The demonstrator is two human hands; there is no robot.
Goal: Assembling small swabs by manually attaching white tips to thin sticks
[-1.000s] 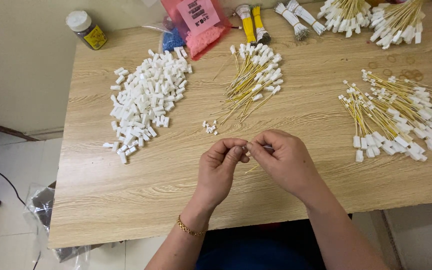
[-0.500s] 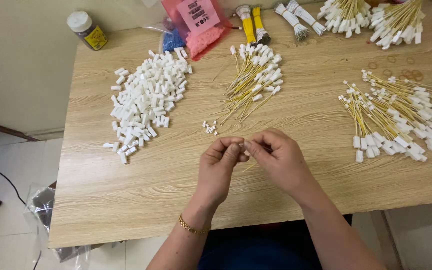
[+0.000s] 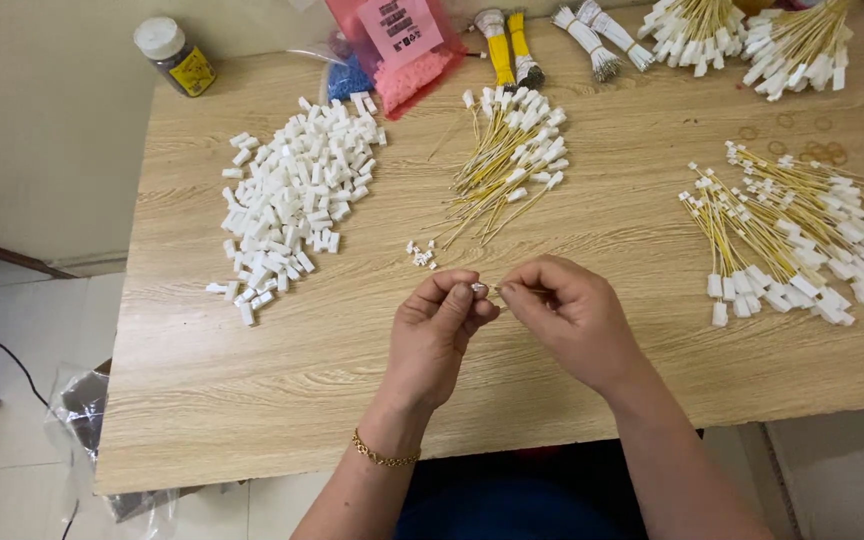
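Both hands sit mid-table near the front edge. Left hand (image 3: pixel 439 325) pinches a small white connector (image 3: pixel 478 289); right hand (image 3: pixel 570 312) has fingertips closed on a thin wire meeting it. Bare wood lies around them, along the front edge. Loose white housings pile (image 3: pixel 292 195) sits toward the left edge. Pink bag (image 3: pixel 407 45) of beads and capped jar (image 3: pixel 174 55) sit at the back edge.

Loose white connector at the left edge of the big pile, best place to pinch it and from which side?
Pinch the stray white connector across its two long sides, coming straight down from above. It lies flat on the table, apart from the pile, with bare wood on both sides for fingertips. Its ends look too small to grip well.
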